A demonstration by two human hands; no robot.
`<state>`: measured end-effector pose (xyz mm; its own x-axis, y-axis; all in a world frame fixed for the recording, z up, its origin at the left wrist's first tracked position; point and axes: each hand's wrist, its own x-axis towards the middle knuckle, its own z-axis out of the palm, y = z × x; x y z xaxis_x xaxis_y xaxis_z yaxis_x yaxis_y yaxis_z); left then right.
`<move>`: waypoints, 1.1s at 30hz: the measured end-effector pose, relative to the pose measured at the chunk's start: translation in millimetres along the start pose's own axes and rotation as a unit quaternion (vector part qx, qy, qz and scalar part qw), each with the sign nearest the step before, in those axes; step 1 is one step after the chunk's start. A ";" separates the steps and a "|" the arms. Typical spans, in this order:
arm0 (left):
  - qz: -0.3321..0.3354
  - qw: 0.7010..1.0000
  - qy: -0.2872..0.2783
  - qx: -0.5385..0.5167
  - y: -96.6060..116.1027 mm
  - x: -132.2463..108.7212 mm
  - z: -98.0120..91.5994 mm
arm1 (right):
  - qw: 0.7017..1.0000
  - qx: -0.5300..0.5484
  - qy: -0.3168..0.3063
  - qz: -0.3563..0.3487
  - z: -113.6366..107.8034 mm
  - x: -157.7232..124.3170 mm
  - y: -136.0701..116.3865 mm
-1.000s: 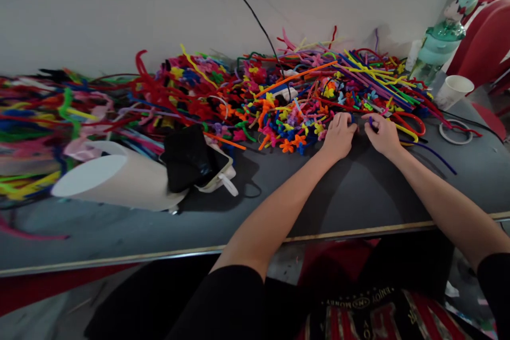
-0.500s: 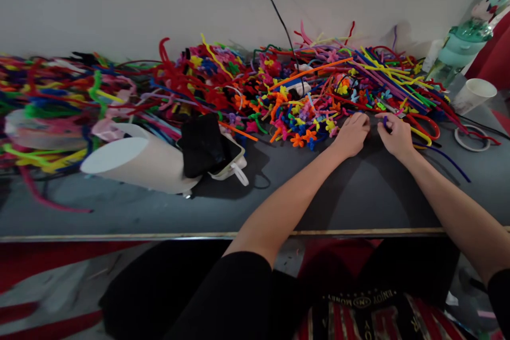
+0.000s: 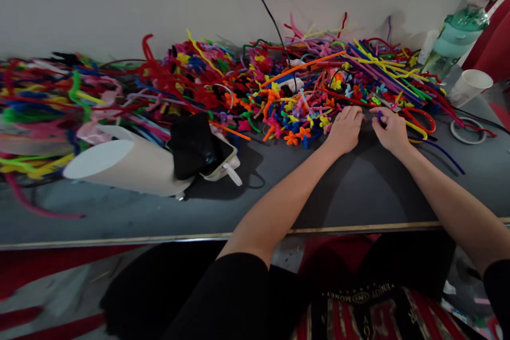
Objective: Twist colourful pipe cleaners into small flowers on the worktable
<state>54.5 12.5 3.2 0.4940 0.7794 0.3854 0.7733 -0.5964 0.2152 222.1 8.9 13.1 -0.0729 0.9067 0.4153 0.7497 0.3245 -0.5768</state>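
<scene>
My right hand (image 3: pixel 390 130) is closed on a dark purple-blue pipe cleaner (image 3: pixel 381 118), a bit of which shows between its fingers. Close by on the left, my left hand (image 3: pixel 346 128) rests by the table top with its fingers curled together; what they hold, if anything, is hidden. A heap of small pipe-cleaner flowers (image 3: pixel 292 138) in orange, blue, pink and yellow lies left of my left hand. Beyond both hands are long straight pipe cleaners (image 3: pixel 382 71). Red-handled scissors (image 3: pixel 427 122) lie right of my right hand, near a long blue pipe cleaner (image 3: pixel 448 156).
At the right stand a paper cup (image 3: pixel 470 87) and a green bottle (image 3: pixel 456 37); a white ring (image 3: pixel 458 135) lies nearer. A white tube-shaped container (image 3: pixel 135 164) and a black object (image 3: pixel 195 146) are at the left. A black cable (image 3: pixel 265 5) hangs behind.
The view has shifted slightly, so the table items sit a little further left. Both hands stay close together in nearly the same pose.
</scene>
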 end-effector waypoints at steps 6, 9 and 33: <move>0.030 0.998 0.042 -0.038 1.9 -6.7 -8.4 | 1.000 0.008 0.021 -0.005 2.5 -0.5 4.6; -0.014 0.998 0.040 -0.041 1.2 -5.3 -6.0 | 0.999 0.025 0.042 0.004 6.0 0.3 10.8; 0.022 0.990 0.122 0.074 -2.6 -29.2 -11.0 | 0.976 -0.158 -0.098 -0.110 -3.1 -7.7 -0.5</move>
<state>33.7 -10.8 1.3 0.4322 0.6733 0.5999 0.8114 -0.5807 0.0671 224.3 0.9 12.4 -0.3567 0.8684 0.3443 0.8649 0.4463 -0.2296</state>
